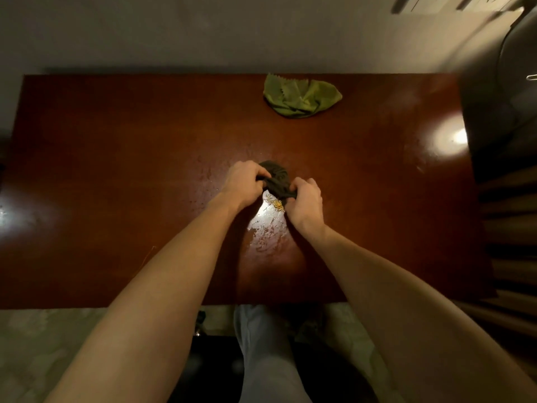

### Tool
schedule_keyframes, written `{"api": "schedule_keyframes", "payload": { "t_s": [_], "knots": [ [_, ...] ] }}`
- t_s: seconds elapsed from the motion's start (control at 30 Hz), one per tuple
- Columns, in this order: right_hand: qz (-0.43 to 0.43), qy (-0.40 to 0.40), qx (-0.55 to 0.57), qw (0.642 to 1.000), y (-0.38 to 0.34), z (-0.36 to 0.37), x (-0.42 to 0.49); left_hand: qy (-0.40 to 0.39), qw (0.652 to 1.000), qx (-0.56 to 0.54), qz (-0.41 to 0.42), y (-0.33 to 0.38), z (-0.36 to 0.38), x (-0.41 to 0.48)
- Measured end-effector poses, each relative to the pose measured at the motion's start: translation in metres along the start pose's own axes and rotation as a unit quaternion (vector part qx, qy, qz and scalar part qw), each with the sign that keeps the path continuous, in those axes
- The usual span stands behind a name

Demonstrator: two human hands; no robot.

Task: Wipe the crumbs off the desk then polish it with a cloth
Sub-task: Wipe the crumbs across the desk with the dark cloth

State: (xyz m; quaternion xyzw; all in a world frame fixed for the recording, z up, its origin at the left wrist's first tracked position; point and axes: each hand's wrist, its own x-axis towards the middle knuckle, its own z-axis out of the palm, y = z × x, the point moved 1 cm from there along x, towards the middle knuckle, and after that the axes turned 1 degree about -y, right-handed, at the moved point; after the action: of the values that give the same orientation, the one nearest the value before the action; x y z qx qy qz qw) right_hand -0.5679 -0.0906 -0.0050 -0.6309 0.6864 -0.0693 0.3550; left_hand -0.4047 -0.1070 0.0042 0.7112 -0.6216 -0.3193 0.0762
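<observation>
A pale trouser leg (261, 344) is showing nearest, below the near edge of the bench (116, 170), with both bare forearms reaching over it. The left hand (244, 183) and right hand (305, 203) are gripping a bunched dark cloth (277, 181) between them at the bench's middle, fingers (261, 174) curling into its folds. Yellowish crumbs (277, 203) are lying just below the cloth, beside the right hand. A crumpled green cloth (300, 97) is sitting well apart, near the far edge.

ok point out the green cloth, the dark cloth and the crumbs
green cloth (302, 96), head view, middle of its crumpled folds
dark cloth (276, 178), head view, bunched middle part
crumbs (277, 203), head view, yellowish pile just below the dark cloth
</observation>
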Motion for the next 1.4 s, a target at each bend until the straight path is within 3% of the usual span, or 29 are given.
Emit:
{"api": "schedule_keyframes", "payload": {
  "t_s": [0.2, 0.3, 0.4, 0.5, 0.57, 0.73, 0.87, 1.0, 1.07, 1.2, 1.4],
  "knots": [
    [-0.119, 0.050, -0.045, 0.991, 0.000, -0.036, 0.021, 0.032, 0.999, 0.024, 0.003, 0.008, -0.017, -0.003],
    [-0.212, 0.034, -0.078, 0.973, -0.009, -0.049, 0.042, 0.043, 0.999, 0.007, -0.007, 0.005, -0.025, -0.001],
    [-0.254, -0.005, -0.125, 0.959, -0.025, -0.048, 0.059, 0.026, 0.999, -0.001, -0.023, -0.007, -0.028, -0.002],
    [-0.244, -0.064, -0.167, 0.953, -0.032, -0.035, 0.068, -0.003, 0.999, -0.003, -0.054, -0.019, -0.017, -0.012],
    [-0.223, -0.098, -0.189, 0.951, -0.031, -0.023, 0.068, 0.017, 0.998, -0.019, -0.065, -0.022, -0.008, -0.019],
    [-0.238, -0.087, -0.233, 0.939, -0.026, -0.015, 0.059, 0.032, 0.994, -0.071, -0.081, -0.015, 0.004, -0.030],
    [-0.259, -0.108, -0.265, 0.922, -0.020, -0.023, 0.053, 0.002, 0.987, -0.123, -0.098, -0.010, 0.018, -0.038],
    [-0.233, -0.145, -0.250, 0.929, -0.014, -0.034, 0.045, -0.028, 0.985, -0.143, -0.095, -0.005, 0.021, -0.040],
    [-0.207, -0.126, -0.211, 0.947, -0.006, -0.044, 0.040, -0.028, 0.983, -0.161, -0.090, 0.000, 0.018, -0.041],
    [-0.125, 0.002, -0.082, 0.989, 0.012, -0.071, 0.023, 0.003, 0.987, -0.152, -0.059, 0.024, 0.007, -0.040],
    [0.014, 0.145, 0.036, 0.989, 0.036, -0.095, -0.013, 0.052, 0.996, -0.049, 0.058, 0.080, 0.016, -0.037]
  ]
}}
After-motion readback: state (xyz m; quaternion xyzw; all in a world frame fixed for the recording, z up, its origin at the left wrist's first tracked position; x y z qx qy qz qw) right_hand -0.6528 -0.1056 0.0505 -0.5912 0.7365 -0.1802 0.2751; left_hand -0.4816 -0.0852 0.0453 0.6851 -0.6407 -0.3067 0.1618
